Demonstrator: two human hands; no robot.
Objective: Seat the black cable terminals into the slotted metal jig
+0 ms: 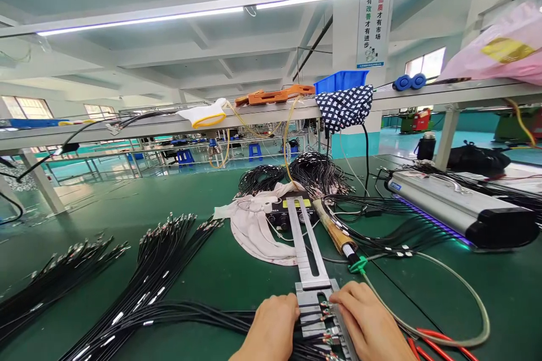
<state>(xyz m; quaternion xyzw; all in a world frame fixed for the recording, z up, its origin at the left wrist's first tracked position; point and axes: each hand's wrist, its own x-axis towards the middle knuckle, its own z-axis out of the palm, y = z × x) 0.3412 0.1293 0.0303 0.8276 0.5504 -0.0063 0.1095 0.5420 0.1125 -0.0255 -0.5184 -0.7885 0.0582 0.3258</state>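
The green bench point(127, 220) in front of you carries the big stock: a long fan of black cables point(156, 271) on your left, a second loose pile point(55, 279) beyond it, and coiled bundles point(296, 175) farther back by the white cloth point(258, 225). On the right lies a long lamp bar point(457, 208). By the look of it you're early on: only a few cable ends sit in the metal jig point(315, 293) at the near edge, and most cables lie outside it. Those ends point(324, 316) show small metal and coloured tips, lined up in slots. Your left hand point(271, 330) rests flat with fingers together on the cables; your right hand point(370, 324) presses fingertips on the jig, gripping nothing.
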